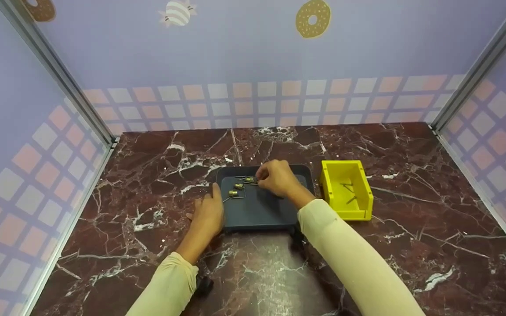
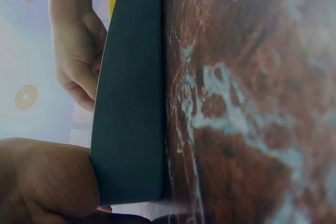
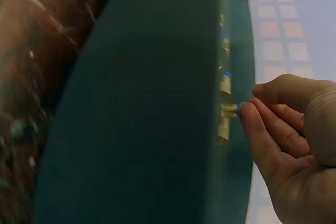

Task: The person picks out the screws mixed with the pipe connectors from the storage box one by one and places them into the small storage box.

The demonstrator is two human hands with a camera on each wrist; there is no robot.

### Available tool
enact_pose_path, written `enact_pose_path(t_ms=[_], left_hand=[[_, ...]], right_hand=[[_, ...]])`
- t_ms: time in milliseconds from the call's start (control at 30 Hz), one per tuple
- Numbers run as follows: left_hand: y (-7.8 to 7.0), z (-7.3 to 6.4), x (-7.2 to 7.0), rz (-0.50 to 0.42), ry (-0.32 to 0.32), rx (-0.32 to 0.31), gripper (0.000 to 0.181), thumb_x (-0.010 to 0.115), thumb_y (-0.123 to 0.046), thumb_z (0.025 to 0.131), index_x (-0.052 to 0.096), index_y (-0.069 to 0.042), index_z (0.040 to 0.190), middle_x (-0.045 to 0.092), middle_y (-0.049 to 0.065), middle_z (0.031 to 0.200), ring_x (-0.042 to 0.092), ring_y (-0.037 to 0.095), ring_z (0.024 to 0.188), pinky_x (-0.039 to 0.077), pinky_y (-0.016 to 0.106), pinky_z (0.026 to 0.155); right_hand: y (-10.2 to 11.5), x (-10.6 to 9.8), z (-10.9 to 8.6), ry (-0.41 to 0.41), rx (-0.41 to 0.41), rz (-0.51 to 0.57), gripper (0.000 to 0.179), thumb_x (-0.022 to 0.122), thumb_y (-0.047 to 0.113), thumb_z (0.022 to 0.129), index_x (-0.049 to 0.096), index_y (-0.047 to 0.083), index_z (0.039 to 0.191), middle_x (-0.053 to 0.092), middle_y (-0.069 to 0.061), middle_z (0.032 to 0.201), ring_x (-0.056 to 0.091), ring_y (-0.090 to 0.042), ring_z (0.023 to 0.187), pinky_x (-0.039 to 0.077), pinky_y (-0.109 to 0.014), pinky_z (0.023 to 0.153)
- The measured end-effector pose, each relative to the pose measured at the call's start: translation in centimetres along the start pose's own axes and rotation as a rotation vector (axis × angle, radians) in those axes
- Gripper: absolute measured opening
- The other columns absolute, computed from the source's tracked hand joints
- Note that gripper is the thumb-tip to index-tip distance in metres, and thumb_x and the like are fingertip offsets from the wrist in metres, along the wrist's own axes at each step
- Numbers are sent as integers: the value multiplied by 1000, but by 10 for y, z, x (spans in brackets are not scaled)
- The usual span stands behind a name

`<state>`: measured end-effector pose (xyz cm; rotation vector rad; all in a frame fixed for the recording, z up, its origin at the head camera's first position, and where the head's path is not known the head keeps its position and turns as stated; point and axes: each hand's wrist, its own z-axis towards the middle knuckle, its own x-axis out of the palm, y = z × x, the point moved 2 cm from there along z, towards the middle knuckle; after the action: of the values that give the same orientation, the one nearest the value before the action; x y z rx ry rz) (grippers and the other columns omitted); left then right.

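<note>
A dark grey tray [image 1: 257, 215] holds small brass fittings [image 1: 233, 193] with thin metal pins beside them. Over the tray's far half, my right hand [image 1: 279, 177] pinches a small brass piece with a blue end [image 3: 238, 110] between thumb and forefinger. Its lower end overlaps another brass piece [image 3: 223, 129] in the right wrist view. At the tray's left side my left hand [image 1: 209, 210] rests against the rim, fingers relaxed and pointing away from me. The left wrist view shows that hand against the outer wall, most fingers hidden.
To the right of the tray stands a yellow bin [image 1: 369, 204] with several thin metal pins [image 1: 350, 199] inside. Both sit on a dark red marbled table [image 1: 411, 175]. Lilac panels [image 1: 253, 52] with a checked border enclose the back and sides.
</note>
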<state>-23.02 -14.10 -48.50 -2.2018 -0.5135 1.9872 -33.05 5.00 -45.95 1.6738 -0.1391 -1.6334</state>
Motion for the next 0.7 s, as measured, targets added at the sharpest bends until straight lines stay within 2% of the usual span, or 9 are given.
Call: enact_pose_path(t_ms=[333, 500, 700], left_hand=[[-1, 1, -1, -9, -9, -8, 83, 60, -5, 81, 14, -8, 150, 47, 24, 132, 35, 50, 125, 23, 82, 85], [-1, 1, 0, -18, -4, -26, 83, 59, -5, 82, 13, -10, 151, 46, 23, 133, 33, 50, 127, 21, 81, 87], [-1, 1, 1, -31, 14, -44, 81, 57, -5, 84, 12, -11, 151, 44, 23, 137, 29, 50, 130, 19, 81, 89]], right_hand=[[-5, 18, 7, 34, 5, -37, 16, 73, 8, 73, 75, 11, 89, 73, 1, 84, 67, -14, 80, 55, -30, 73], [-2, 21, 8, 34, 11, -71, 12, 74, 8, 73, 75, 12, 84, 72, 2, 81, 66, -15, 78, 54, -29, 71], [2, 21, 9, 12, -31, -68, 16, 72, 4, 72, 75, 11, 86, 73, 0, 83, 67, -16, 80, 55, -31, 73]])
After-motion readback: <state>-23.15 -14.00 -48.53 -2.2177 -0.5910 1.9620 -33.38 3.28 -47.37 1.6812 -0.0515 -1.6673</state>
